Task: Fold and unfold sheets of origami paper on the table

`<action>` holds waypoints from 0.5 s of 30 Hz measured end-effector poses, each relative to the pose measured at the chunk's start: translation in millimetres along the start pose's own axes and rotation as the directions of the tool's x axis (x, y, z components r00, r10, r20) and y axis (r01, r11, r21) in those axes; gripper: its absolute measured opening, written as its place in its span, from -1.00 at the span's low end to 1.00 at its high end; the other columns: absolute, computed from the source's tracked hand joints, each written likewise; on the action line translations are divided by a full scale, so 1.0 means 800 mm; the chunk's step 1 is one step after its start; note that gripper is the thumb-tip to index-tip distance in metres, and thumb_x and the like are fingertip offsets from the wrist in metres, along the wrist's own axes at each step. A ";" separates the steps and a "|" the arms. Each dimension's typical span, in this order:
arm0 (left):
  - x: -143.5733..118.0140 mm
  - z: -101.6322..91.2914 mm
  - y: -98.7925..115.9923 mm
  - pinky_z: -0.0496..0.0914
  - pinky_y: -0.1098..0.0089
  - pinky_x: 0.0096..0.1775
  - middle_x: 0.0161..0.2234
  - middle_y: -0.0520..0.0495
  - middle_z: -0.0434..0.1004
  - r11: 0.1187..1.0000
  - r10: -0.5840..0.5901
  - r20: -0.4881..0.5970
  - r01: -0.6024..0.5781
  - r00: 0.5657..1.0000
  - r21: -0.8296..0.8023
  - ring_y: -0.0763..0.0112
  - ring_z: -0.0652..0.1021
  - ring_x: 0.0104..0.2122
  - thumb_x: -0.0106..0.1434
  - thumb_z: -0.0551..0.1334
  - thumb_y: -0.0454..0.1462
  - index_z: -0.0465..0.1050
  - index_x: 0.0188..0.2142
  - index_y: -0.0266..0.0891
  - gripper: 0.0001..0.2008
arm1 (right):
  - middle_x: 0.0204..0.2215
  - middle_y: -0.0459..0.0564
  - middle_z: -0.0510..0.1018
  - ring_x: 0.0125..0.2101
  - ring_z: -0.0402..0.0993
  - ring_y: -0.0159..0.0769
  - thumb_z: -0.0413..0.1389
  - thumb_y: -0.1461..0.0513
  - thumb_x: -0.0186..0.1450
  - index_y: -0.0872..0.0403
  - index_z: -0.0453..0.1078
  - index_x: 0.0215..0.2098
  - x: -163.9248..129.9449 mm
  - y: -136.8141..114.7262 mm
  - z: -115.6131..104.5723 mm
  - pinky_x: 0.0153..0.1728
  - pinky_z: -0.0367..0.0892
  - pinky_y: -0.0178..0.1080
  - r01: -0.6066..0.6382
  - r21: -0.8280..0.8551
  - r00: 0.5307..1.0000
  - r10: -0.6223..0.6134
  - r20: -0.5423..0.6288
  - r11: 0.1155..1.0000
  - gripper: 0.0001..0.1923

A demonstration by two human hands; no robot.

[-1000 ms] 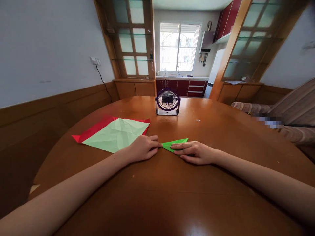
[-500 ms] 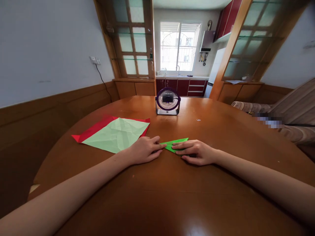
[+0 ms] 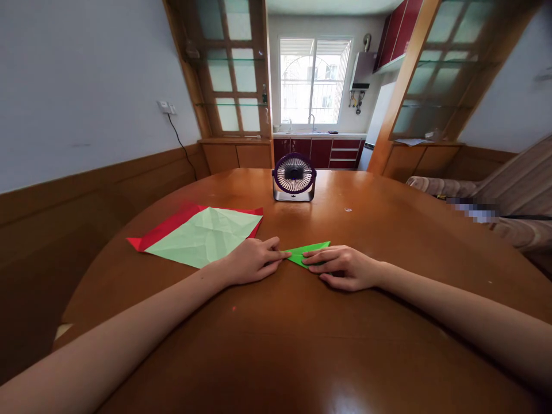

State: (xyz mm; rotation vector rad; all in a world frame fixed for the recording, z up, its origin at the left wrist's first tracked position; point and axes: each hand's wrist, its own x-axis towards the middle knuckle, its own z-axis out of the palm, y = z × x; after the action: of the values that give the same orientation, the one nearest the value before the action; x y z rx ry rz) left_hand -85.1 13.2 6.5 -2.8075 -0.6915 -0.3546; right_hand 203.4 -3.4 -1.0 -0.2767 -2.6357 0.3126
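A bright green folded paper (image 3: 317,249) with a pointed left end lies on the table in front of me. At that left point, the index finger of my left hand (image 3: 255,261) presses on the paper, with the thumb close below it. My right hand (image 3: 350,268) rests palm down on the right part of the paper, fingers stretched out and slightly spread. Its fingers hide part of the paper's near edge. Left of my hands lies a creased sheet, a pale green square (image 3: 207,230) with red folded borders (image 3: 170,230).
A small dark purple fan (image 3: 294,175) stands on the brown wooden table (image 3: 276,356) beyond the paper. A small whitish scrap (image 3: 348,210) lies to the fan's right, and a tiny red speck (image 3: 234,309) nearer to me. Wooden shelving and a kitchen window are behind.
My left hand has shifted very slightly, and its index finger is still at the paper's left point. The right hand and the green paper look almost unchanged.
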 end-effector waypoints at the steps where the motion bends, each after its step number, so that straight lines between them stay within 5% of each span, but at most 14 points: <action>1: 0.000 0.000 -0.001 0.33 0.43 -0.37 -0.29 -0.06 0.37 1.000 0.002 -0.001 -0.002 1.000 -0.002 0.48 0.43 -0.51 0.38 -0.01 -0.25 0.47 0.05 -0.15 -0.63 | 0.03 0.18 0.51 0.14 0.36 -0.15 0.05 0.34 0.30 0.17 0.45 0.02 0.000 0.000 0.000 0.12 0.36 -0.07 -0.001 0.006 1.000 0.001 0.002 1.000 -0.67; 6: 0.000 0.005 -0.004 0.29 0.47 -0.43 -0.37 -0.03 0.39 0.998 -0.047 -0.035 0.045 0.998 -0.044 0.51 0.43 -0.53 0.34 0.01 -0.27 0.50 0.00 -0.17 -0.64 | 0.02 0.20 0.51 0.13 0.37 -0.14 0.05 0.34 0.29 0.19 0.47 -0.01 -0.001 0.001 -0.001 0.11 0.36 -0.07 0.000 0.001 1.000 0.000 0.009 1.000 -0.68; 10: 0.002 0.010 -0.001 0.32 0.48 -0.39 -0.35 -0.03 0.49 0.955 -0.197 -0.098 0.169 0.975 -0.243 0.49 0.48 -0.46 0.33 0.03 -0.27 0.53 -0.12 -0.21 -0.69 | 0.01 0.19 0.53 0.10 0.40 -0.15 0.06 0.32 0.30 0.16 0.48 -0.02 -0.001 0.002 0.000 0.10 0.37 -0.06 -0.008 0.007 1.000 0.008 -0.009 1.000 -0.69; 15: 0.012 0.013 0.006 0.33 0.46 -0.38 -0.39 0.03 0.56 0.759 -0.534 -0.072 0.440 0.842 -0.480 0.46 0.50 -0.46 0.31 0.12 -0.18 0.49 -0.17 -0.20 -0.77 | 0.00 0.17 0.53 0.10 0.41 -0.17 0.05 0.33 0.30 0.14 0.49 -0.03 -0.001 0.003 0.001 0.08 0.39 -0.08 -0.002 0.012 1.000 0.002 -0.021 1.000 -0.70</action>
State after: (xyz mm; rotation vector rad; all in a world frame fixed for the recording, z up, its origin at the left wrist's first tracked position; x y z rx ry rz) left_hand -72.9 15.9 -1.3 -2.8769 -1.4671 -1.0038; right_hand 204.2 -1.8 -2.7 -0.2775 -2.6125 0.3243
